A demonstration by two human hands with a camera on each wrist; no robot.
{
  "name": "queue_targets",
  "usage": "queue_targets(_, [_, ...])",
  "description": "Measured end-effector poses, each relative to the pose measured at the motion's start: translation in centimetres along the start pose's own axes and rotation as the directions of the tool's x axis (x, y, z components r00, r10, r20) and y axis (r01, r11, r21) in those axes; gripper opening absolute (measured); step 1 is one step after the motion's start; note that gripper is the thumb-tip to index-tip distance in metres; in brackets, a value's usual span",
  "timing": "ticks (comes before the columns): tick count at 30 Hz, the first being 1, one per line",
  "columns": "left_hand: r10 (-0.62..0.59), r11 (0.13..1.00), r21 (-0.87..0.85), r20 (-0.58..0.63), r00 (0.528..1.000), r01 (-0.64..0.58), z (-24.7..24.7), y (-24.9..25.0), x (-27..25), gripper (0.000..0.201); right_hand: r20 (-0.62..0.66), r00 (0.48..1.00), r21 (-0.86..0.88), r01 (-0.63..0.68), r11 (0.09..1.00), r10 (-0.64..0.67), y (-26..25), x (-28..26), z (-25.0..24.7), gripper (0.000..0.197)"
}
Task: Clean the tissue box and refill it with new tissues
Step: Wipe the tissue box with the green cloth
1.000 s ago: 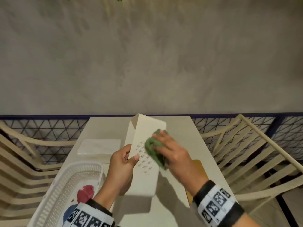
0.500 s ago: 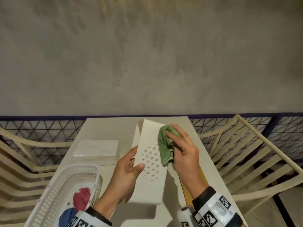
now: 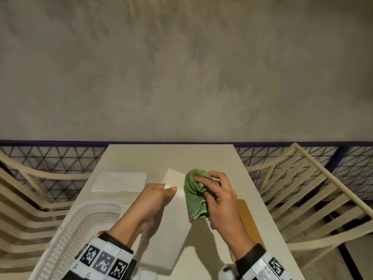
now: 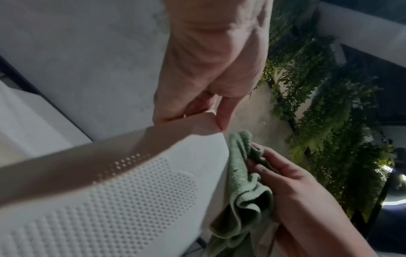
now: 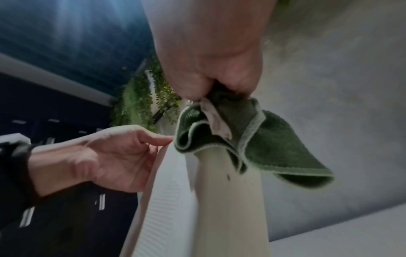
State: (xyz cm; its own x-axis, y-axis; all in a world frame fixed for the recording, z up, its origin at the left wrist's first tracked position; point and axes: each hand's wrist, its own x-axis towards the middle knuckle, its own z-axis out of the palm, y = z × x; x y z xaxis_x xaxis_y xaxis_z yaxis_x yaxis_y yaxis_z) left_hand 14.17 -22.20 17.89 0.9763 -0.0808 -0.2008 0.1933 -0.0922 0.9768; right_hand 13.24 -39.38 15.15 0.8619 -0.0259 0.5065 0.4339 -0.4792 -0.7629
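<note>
My left hand [image 3: 153,199] grips the long white tissue box [image 3: 175,211] by its left edge, thumb on the front face, and holds it tilted above the table. The box's dotted patch [image 4: 131,191] faces up. My right hand [image 3: 220,201] pinches a bunched green cloth [image 3: 193,197] against the right edge of the box near its far end. In the right wrist view the cloth [image 5: 263,147] hangs from my fingertips beside the box [image 5: 171,200]. A flat stack of white tissues [image 3: 119,181] lies on the table at the back left.
A white mesh basket [image 3: 80,225] stands at the front left of the cream table [image 3: 171,156]. A brown wooden board [image 3: 248,219] lies under my right forearm. Slatted chairs [image 3: 302,199] flank the table, with a wire fence and a grey wall behind.
My right hand has carried the cloth from the dotted patch up to the far right edge of the box. The box has tipped lower and flatter in my left hand.
</note>
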Motion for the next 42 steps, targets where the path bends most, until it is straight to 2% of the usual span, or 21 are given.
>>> queue_targets(3, [-0.022,0.999,-0.025,-0.087,0.996,0.020,0.5,-0.9,0.1,0.033,0.211,0.974,-0.127,0.116,0.985,-0.087,-1.4,-0.1,0.6,0.034])
queue_targets(6, [0.038,0.998,-0.046,-0.122,0.992,-0.043,0.6,-1.7,-0.4,0.030,0.391,0.914,-0.214,0.203,0.955,-0.107,-2.3,-1.4,1.2,0.045])
queue_targets(8, [0.120,0.992,-0.027,-0.098,0.988,-0.123,0.2,-2.3,-1.2,0.031,0.382,0.914,-0.222,0.231,0.947,-0.134,-1.6,-1.8,0.6,0.042])
queue_targets(10, [0.245,0.968,0.066,-0.045,0.969,-0.242,0.0,-2.7,-2.1,0.033,0.315,0.947,-0.190,0.133,0.973,-0.068,-0.8,-0.9,-0.3,0.041])
queue_targets(12, [0.333,0.935,0.131,0.002,0.943,-0.330,0.3,-3.0,-2.5,0.025,0.254,0.967,-0.180,0.042,0.983,0.006,-1.1,0.8,-0.4,0.043])
queue_targets(14, [0.387,0.920,0.087,-0.043,0.921,-0.382,0.4,-3.3,-2.4,0.018,0.227,0.969,-0.148,0.134,0.980,-0.098,-3.0,1.8,0.6,0.044])
queue_targets(16, [0.423,0.905,0.016,-0.128,0.897,-0.424,0.2,-3.6,-2.3,0.019,0.272,0.928,-0.085,0.288,0.954,-0.256,-4.5,1.0,1.4,0.039])
queue_targets(18, [0.447,0.893,0.005,-0.133,0.885,-0.450,-0.2,-3.9,-2.6,0.017,0.308,0.896,-0.037,0.345,0.938,-0.318,-4.6,0.0,0.6,0.036])
queue_targets(19, [0.446,0.894,0.008,-0.107,0.889,-0.448,-0.2,-4.2,-2.9,0.018,0.311,0.905,-0.036,0.317,0.948,-0.291,-4.1,0.2,-0.1,0.037])
queue_targets(21, [0.442,0.897,0.008,-0.063,0.895,-0.443,-0.1,-5.0,-3.1,0.038,0.294,0.940,-0.125,0.219,0.968,-0.175,-3.2,1.8,-0.8,0.040])
queue_targets(23, [0.450,0.892,-0.008,-0.101,0.887,-0.453,0.3,-5.1,-2.9,0.045,0.304,0.945,-0.184,0.182,0.966,-0.120,-3.9,3.1,-0.2,0.039])
queue_targets(25, [0.476,0.873,-0.024,-0.171,0.863,-0.486,0.1,-4.7,-2.7,0.033,0.347,0.915,-0.112,0.257,0.960,-0.204,-5.5,2.3,0.8,0.032])
queue_targets(27, [0.504,0.858,-0.003,-0.192,0.842,-0.514,-0.5,-4.7,-2.5,0.024,0.362,0.877,-0.017,0.346,0.938,-0.316,-5.6,0.5,0.2,0.034])
queue_targets(28, [0.504,0.860,0.008,-0.170,0.847,-0.510,-0.9,-4.9,-2.6,0.025,0.363,0.880,-0.022,0.336,0.942,-0.306,-4.9,0.1,-0.5,0.035])
queue_targets(30, [0.487,0.871,0.001,-0.118,0.865,-0.491,-0.9,-4.9,-2.8,0.029,0.330,0.925,-0.118,0.238,0.964,-0.188,-3.4,1.3,-1.5,0.034])
queue_targets(32, [0.503,0.863,0.012,-0.114,0.857,-0.505,-0.4,-4.5,-3.0,0.022,0.297,0.948,-0.199,0.179,0.963,-0.114,-3.4,3.2,-0.9,0.035])
queue_targets(34, [0.518,0.849,-0.004,-0.189,0.835,-0.528,-0.3,-3.9,-2.8,0.012,0.315,0.934,-0.162,0.229,0.960,-0.169,-5.2,3.6,0.5,0.033])
queue_targets(37, [0.524,0.844,0.011,-0.229,0.820,-0.536,-1.5,-4.0,-2.4,0.013,0.384,0.881,-0.035,0.313,0.949,-0.276,-5.9,1.3,0.2,0.037])
queue_targets(39, [0.530,0.846,0.044,-0.172,0.830,-0.531,-1.8,-4.6,-2.7,0.028,0.384,0.905,-0.098,0.237,0.966,-0.183,-4.4,1.3,-1.2,0.037])
queue_targets(41, [0.527,0.849,0.049,-0.123,0.841,-0.526,-1.3,-5.0,-2.9,0.041,0.346,0.937,-0.236,0.144,0.961,-0.055,-3.0,3.2,-1.4,0.038])
queue_targets(42, [0.530,0.848,0.039,-0.121,0.839,-0.529,-1.0,-5.0,-3.0,0.044,0.336,0.941,-0.260,0.136,0.956,-0.042,-3.2,4.2,-0.7,0.036])
